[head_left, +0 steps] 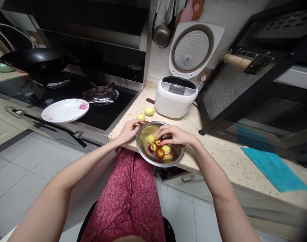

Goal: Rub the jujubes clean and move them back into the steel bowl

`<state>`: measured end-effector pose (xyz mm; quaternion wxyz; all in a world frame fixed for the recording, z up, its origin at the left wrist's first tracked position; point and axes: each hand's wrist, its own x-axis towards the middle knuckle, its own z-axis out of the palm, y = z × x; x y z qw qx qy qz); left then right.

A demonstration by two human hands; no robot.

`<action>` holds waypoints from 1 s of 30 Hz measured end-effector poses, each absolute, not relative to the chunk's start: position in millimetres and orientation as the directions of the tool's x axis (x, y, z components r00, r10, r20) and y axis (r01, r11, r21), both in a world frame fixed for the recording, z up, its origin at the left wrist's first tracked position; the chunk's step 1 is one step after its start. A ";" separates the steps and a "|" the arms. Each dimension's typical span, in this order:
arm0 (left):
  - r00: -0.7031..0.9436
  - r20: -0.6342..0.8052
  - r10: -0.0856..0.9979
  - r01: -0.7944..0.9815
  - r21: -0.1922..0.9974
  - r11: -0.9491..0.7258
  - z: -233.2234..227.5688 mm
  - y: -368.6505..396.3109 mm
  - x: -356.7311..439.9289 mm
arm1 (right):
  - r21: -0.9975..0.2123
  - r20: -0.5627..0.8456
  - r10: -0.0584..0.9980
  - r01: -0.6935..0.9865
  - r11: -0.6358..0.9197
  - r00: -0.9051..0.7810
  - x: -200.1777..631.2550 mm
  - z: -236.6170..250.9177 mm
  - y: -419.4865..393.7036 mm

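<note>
A steel bowl (143,151) sits at the front edge of the speckled counter (219,151) and holds several small green and red-brown fruits (160,153). My left hand (128,130) grips the bowl's left rim. Inside the bowl, the fingers of my right hand (172,134) are closed around one fruit among the others. Two more green fruits (148,111) lie on the counter just behind the bowl, the nearer one (140,117) close to my left fingers.
A white rice cooker (176,95) with its lid up stands behind the bowl. A white flowered plate (65,110) rests on the stove's front left, a black wok (35,60) behind it. A blue cloth (274,168) lies on the counter to the right, beside a dark rack (244,84).
</note>
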<state>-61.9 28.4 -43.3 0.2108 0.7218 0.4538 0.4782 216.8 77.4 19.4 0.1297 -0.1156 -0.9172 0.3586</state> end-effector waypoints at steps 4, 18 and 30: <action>0.159 0.472 0.867 0.426 0.759 -0.492 -45.9 30.3 -63.7 | -0.683 0.239 0.419 0.155 0.713 -0.876 220.3 20.6 84.7; 0.260 0.417 0.871 0.295 0.825 -0.483 -45.6 29.7 -63.0 | -0.691 0.429 0.673 0.261 0.674 -0.602 225.4 14.6 100.3; -0.058 0.754 0.654 0.376 0.623 -0.686 -39.6 17.9 -57.9 | -0.685 0.485 0.651 0.209 0.698 -0.583 209.0 7.5 85.1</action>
